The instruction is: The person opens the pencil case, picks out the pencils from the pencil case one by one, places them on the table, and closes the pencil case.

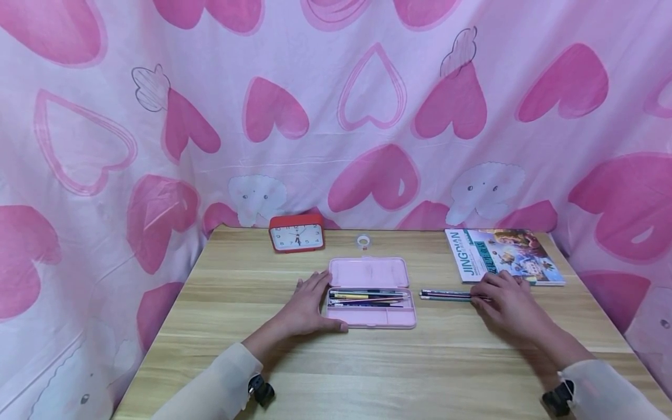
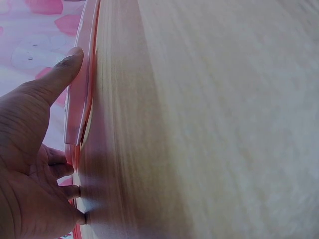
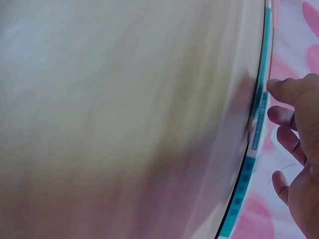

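A pink pencil case (image 1: 401,318) lies on the table with its lid (image 1: 368,272) raised at the back. Several pens and pencils (image 1: 362,296) fill its rear compartment. My left hand (image 1: 311,306) spans the left end of the case, the thumb along the front edge and the fingers by the hinge side. In the left wrist view the thumb (image 2: 70,67) lies against the case wall (image 2: 79,99). To the right of the case, a few pencils (image 1: 443,296) lie side by side. My right hand (image 1: 509,303) pinches their right ends, which the fingers partly hide.
A red alarm clock (image 1: 297,233) stands at the back left. A roll of tape (image 1: 363,241) lies behind the case. At the back right is a magazine (image 1: 504,256), just beyond my right hand. A pink heart-patterned curtain (image 1: 367,128) hangs behind the wooden table (image 1: 409,373).
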A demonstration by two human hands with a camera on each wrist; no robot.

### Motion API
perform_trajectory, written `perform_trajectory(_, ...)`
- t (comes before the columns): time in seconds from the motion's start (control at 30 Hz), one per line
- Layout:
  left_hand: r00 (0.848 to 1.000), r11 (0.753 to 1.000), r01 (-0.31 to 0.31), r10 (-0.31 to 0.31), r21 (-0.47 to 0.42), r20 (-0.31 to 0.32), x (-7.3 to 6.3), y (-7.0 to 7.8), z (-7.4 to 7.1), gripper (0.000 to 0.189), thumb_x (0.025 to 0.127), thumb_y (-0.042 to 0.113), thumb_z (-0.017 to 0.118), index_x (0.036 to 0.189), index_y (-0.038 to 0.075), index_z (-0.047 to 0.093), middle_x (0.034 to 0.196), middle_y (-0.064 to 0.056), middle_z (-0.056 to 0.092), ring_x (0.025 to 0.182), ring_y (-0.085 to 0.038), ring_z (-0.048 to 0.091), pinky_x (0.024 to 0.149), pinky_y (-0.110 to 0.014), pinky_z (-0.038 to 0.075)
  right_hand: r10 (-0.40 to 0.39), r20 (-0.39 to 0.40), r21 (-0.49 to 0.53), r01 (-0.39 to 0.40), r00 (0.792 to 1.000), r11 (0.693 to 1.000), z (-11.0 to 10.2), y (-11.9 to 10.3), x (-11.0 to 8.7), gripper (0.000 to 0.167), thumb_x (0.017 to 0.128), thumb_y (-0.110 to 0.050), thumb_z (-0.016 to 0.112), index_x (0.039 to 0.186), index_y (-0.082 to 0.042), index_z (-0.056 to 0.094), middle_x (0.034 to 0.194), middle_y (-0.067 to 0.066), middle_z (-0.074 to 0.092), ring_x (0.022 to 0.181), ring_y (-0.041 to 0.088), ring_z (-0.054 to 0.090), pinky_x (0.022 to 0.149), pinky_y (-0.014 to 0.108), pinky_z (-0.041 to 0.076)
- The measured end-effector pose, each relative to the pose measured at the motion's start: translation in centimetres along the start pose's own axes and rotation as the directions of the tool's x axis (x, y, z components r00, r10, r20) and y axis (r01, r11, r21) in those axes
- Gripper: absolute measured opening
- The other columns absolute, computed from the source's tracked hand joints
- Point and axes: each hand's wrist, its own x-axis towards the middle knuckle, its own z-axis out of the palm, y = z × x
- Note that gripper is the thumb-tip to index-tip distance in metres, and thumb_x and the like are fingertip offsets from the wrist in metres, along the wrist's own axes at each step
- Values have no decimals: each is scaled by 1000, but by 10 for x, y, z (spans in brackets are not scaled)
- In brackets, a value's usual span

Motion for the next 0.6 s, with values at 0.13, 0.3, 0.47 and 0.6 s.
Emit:
perform_trajectory(0.13,1000,1000,-1,1,6,2,0,0,0,135,73,74,92,177,16,27,185,-7,26,175,-35,14,142,-64,6,-18,8,35,18,1000,999,-3,-10,10,19,97,-21,86,114,-27,84,111,-5,72,108,22,54,89,48,33)
perform_trajectory(0.3,1000,1000,3,-3,1,2,0,-1,1,136,73,75,92,177,16,27,185,-6,26,175,-35,13,142,-64,7,-40,30,73,38,999,997,-6,-30,29,23,97,-20,86,120,-23,85,122,2,75,114,26,55,90,49,35)
perform_trajectory(0.47,1000,1000,2,-2,0,2,0,-1,1,135,73,75,91,177,17,27,185,-6,25,175,-34,14,142,-64,7,-106,0,92,106,994,990,-4,-54,51,25,95,-21,88,120,-18,84,119,2,76,114,27,59,92,52,39)
perform_trajectory(0.6,1000,1000,4,-4,5,1,1,-2,1,135,73,75,91,177,17,27,185,-6,25,175,-34,14,142,-64,7,-125,16,111,122,992,986,-1,-74,66,25,97,-24,87,121,-19,83,120,2,76,115,27,60,93,55,42)
